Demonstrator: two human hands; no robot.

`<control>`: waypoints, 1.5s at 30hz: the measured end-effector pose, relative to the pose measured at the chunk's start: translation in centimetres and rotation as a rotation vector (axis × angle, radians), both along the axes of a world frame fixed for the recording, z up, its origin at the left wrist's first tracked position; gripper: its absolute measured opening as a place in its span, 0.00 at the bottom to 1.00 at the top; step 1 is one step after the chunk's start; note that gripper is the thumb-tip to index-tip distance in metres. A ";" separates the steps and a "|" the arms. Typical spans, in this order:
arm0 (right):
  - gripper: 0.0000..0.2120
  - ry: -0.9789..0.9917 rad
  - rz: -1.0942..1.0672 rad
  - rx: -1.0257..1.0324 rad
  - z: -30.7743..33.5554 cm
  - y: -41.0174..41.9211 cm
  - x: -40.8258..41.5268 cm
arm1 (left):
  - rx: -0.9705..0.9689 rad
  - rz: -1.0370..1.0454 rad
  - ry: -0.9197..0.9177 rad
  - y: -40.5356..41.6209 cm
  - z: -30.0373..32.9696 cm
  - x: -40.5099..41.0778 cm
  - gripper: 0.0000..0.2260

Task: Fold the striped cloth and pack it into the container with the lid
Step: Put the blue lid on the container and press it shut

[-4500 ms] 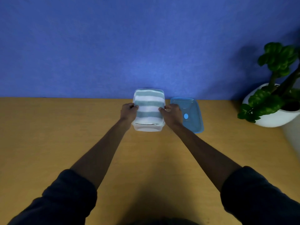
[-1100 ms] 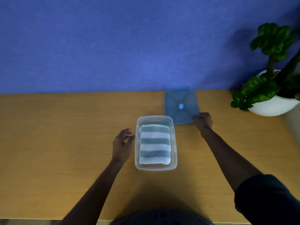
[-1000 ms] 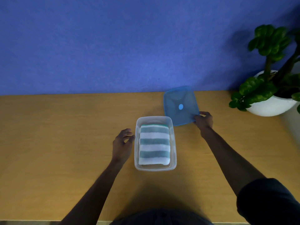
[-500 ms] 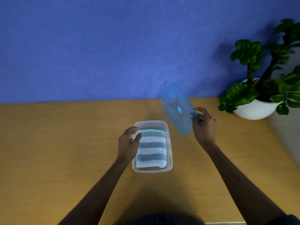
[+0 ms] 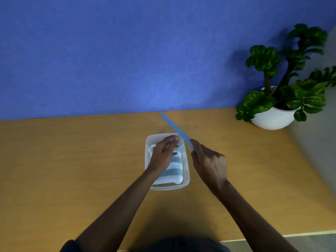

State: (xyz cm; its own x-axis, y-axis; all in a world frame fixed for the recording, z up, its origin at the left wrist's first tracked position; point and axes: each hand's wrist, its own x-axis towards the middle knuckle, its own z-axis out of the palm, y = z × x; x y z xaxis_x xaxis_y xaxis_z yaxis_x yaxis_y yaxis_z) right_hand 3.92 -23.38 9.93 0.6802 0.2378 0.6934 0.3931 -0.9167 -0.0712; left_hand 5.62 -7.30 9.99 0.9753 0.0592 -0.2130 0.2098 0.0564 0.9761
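The folded teal-and-white striped cloth [image 5: 175, 169] lies inside the clear plastic container [image 5: 186, 170] in the middle of the wooden table [image 5: 72, 160]. My left hand [image 5: 163, 153] rests flat on top of the cloth, fingers spread toward the container's far end. My right hand [image 5: 209, 162] grips the blue lid [image 5: 175, 130] by its near edge. The lid is seen edge-on, tilted up over the container's far right corner and off the table.
A potted green plant in a white round pot [image 5: 272, 118] stands at the table's far right. A blue wall [image 5: 127, 51] runs along the table's back edge. The table's front edge shows at the lower right.
My right hand has lifted the lid off the table and swung it toward the container, turning it edge-on. My left hand went from the container's left side onto the cloth.
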 end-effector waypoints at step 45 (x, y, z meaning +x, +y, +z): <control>0.27 0.997 0.073 1.072 -7.8 4.3 -1.2 | 0.936 0.093 -0.038 4.2 -6.9 -4.7 0.33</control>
State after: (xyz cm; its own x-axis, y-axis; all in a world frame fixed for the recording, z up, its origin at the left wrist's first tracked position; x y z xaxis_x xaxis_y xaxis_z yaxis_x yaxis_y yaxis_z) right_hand 2.73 -19.07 2.16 0.9827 -0.0236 -0.1835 -0.1840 -0.2321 -0.9552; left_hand 0.88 -3.10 3.06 0.9633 0.2682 -0.0072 0.2107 -0.7397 0.6392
